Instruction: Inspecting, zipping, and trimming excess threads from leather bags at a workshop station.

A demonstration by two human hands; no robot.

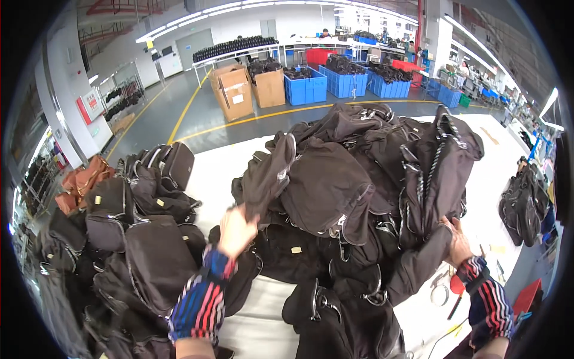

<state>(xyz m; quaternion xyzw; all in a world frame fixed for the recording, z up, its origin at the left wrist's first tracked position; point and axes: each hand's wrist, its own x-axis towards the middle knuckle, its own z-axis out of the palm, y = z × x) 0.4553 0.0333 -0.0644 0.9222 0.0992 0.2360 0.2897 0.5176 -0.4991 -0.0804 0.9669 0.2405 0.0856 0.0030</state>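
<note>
— Striped sleeves come up from the lower edge; what does each hand have?

— Left hand [237, 230], lower centre, is closed on a dark bag [269, 170], lifting it at the left edge of the bag pile [359, 197]. Right hand [457, 239], lower right, lies flat and spread against the pile's side.

— And nearby?

— 1 white table [209, 173] under everything, brown bags [84, 179] at far left, blue crates [344, 84] at the top.

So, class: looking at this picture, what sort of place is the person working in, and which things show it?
Most likely a bag factory or finishing workshop. A big heap of dark bags covers the white worktable, where the left hand grips one; blue crates and cardboard boxes stand along yellow-lined floor lanes.
</note>
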